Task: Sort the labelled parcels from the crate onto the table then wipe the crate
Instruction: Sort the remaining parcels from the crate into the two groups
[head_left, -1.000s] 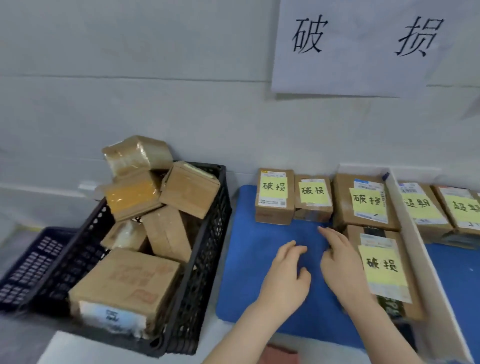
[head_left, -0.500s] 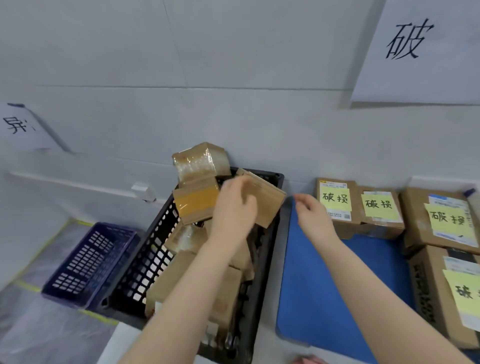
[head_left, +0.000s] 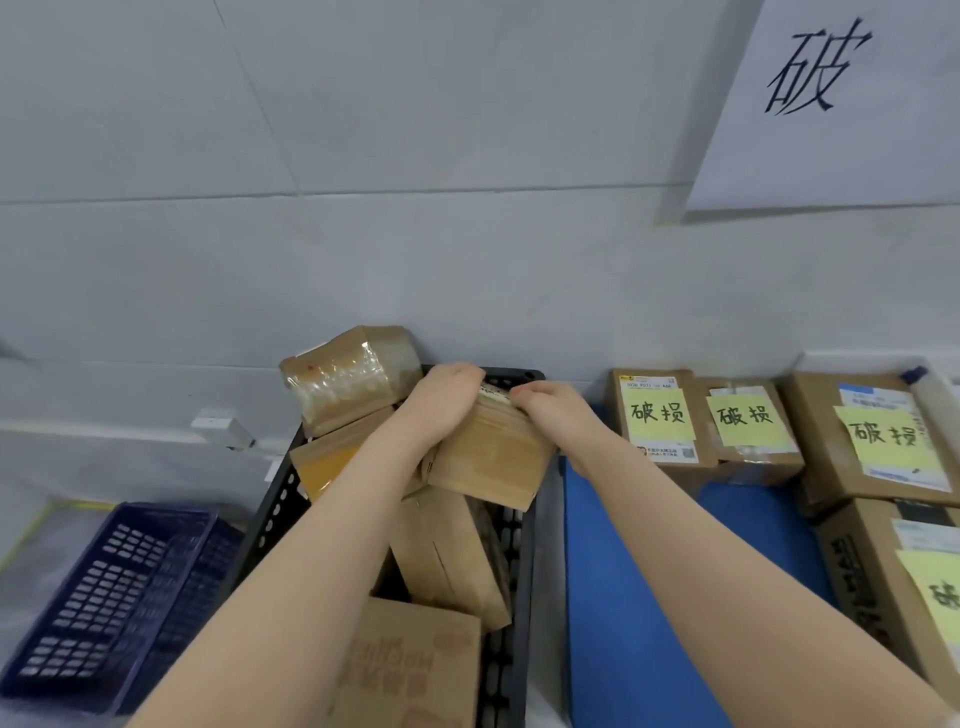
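- Large brown cardboard box with faded printing (head_left: 415, 670) lies in the black perforated plastic crate (head_left: 519, 525), nearest the camera, under the left forearm.
- Tall plain brown cardboard box (head_left: 447, 556) stands tilted in the crate just below both hands.
- Bright blue table mat (head_left: 623, 582) lies under the right forearm, beside the crate.
- Dark blue slotted plastic basket (head_left: 114, 582) sits well left of the left hand, lower down.
- Left hand (head_left: 441, 400) and right hand (head_left: 556, 413) are side by side, close but apart. Both have fingers curled over the top edge of one small brown cardboard parcel (head_left: 488, 460), held over the crate's far right corner.
- Amber-taped parcel (head_left: 327, 462) and clear-tape-wrapped parcel (head_left: 348, 379) are stacked just left of the left hand.
- Brown parcels with yellow handwritten notes (head_left: 654, 415) are on the table right of the right hand. The note on the farthest-right near one is cut off.
- White paper wall sign with a black character (head_left: 841, 104) hangs high above, right of the hands.
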